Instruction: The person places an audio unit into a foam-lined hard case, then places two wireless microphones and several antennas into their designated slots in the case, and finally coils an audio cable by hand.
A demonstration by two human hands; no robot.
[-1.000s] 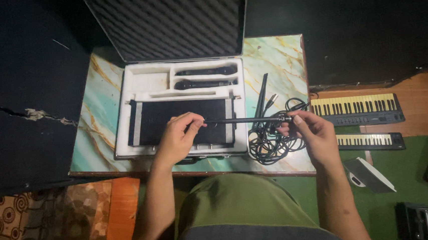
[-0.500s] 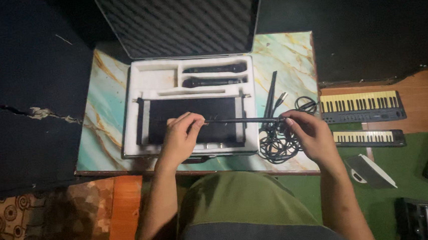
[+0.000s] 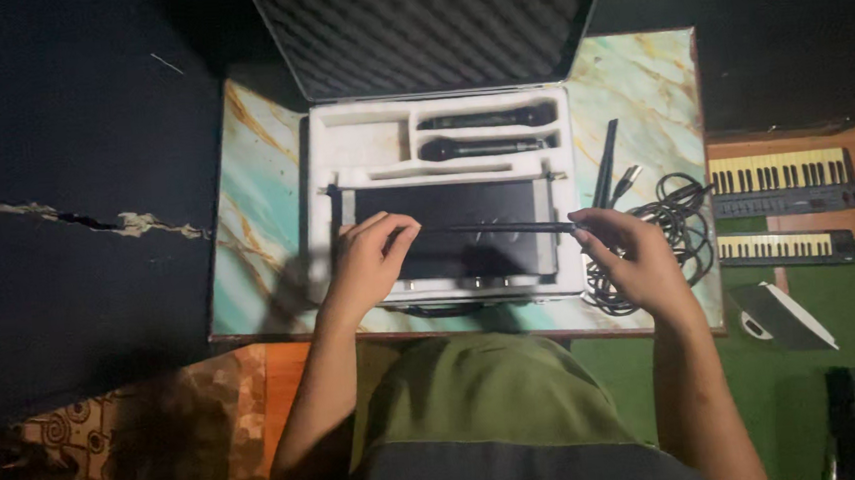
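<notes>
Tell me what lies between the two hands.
In the head view, a thin black rod spans from left hand to right hand, above the black receiver.

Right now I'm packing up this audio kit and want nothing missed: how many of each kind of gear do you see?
Microphones in the case: 2
Thin black rods: 2, one held in both hands, one on the table
Keyboards: 2
Cable bundle: 1
Black receiver box: 1
Total: 8

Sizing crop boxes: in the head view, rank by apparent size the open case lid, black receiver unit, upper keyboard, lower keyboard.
1. Open case lid
2. Black receiver unit, part hidden by the left hand
3. Upper keyboard
4. Lower keyboard, close to the upper one, slightly smaller
</notes>
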